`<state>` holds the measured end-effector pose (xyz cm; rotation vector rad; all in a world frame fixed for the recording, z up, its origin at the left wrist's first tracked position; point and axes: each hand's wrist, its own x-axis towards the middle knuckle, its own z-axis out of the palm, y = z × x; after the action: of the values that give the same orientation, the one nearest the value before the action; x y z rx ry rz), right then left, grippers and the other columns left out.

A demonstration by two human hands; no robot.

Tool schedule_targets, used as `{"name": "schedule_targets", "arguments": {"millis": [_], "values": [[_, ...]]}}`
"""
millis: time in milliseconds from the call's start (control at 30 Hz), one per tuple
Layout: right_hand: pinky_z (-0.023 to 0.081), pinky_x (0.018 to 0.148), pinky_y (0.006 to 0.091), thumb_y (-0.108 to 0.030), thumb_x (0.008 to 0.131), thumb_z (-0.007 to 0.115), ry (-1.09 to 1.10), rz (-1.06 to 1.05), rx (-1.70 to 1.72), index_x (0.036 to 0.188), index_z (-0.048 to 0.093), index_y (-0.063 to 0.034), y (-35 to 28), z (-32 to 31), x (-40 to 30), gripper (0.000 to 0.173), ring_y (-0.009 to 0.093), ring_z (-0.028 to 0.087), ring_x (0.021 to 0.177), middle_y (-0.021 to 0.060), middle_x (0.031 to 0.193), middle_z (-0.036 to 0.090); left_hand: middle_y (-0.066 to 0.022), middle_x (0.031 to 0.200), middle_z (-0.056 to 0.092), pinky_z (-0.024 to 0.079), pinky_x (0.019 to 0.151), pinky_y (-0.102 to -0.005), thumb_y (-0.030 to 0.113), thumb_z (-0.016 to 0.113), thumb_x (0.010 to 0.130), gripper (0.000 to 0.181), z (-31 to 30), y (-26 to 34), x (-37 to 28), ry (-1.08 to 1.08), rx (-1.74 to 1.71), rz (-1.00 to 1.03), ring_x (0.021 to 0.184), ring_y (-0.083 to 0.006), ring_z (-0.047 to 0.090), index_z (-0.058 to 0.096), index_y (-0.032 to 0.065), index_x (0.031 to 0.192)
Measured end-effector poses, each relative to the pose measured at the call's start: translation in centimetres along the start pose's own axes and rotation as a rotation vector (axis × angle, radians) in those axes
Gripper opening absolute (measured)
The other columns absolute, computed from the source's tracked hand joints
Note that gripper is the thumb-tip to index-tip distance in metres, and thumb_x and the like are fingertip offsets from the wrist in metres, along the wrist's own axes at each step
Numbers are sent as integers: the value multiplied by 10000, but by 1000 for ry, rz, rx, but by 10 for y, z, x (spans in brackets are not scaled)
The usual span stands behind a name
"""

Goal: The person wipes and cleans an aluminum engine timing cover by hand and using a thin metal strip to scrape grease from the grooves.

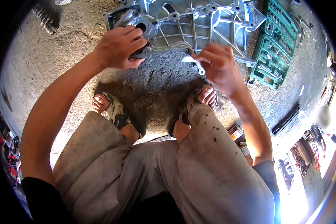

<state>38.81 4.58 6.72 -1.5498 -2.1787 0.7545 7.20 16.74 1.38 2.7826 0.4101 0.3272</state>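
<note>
A ribbed cast-metal engine cover (184,30) lies on the rough concrete floor before me. My left hand (121,47) rests on its left end beside a round bore, fingers bent over the edge; part of its grip is hidden. At the near edge, my right hand (219,65) is slightly blurred, with thumb and fingers pinched on a small, pale flat piece (188,59), maybe a scraper blade. Just below that piece, a small metal bracket (199,68) with a ring-shaped end shows beside my right hand.
An open green socket set case (259,75) lies right of the cover, with a clear plastic bag (256,19) between them. A coil spring (44,21) is at upper left. My sandalled feet stand below the cover. A can (235,132) and a black slotted strip (286,120) lie at right.
</note>
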Motion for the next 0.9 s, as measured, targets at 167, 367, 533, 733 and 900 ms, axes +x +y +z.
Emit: {"name": "schedule_targets", "arguments": {"millis": [167,367,533,733,900], "values": [[321,776,362,-83,905,734,8,34,37,951,780,-146,9,6,-3,90,188,602,777,15,822,654,-55,965,554,512,688,-368,322,867,669,496,-2,1,2,7,19,-7,856,-246,605,623,124,1052],[320,787,370,-82,905,725,23,41,17,949,773,-134,4,7,-2,83,201,610,783,22,813,631,-59,993,569,519,701,-367,323,863,673,502,-2,0,0,9,26,-7,867,-246,614,626,122,1068],[315,789,372,-58,897,710,22,53,11,947,766,-140,3,9,-7,111,198,608,789,15,827,632,-60,1005,576,522,715,-375,322,864,664,508,-2,0,1,2,19,-3,888,-249,618,628,124,1068],[310,785,378,-47,905,692,35,42,8,951,769,-150,2,10,-6,137,192,608,787,18,825,640,-65,1020,576,518,715,-372,324,867,651,520,-1,1,0,-6,24,-9,901,-249,619,629,125,1069],[312,781,387,-62,925,685,68,44,105,944,766,-135,20,16,15,111,178,604,779,21,839,665,-66,1021,576,518,708,-371,324,863,663,501,1,-1,-1,-9,29,-12,901,-242,619,632,128,1062]]}}
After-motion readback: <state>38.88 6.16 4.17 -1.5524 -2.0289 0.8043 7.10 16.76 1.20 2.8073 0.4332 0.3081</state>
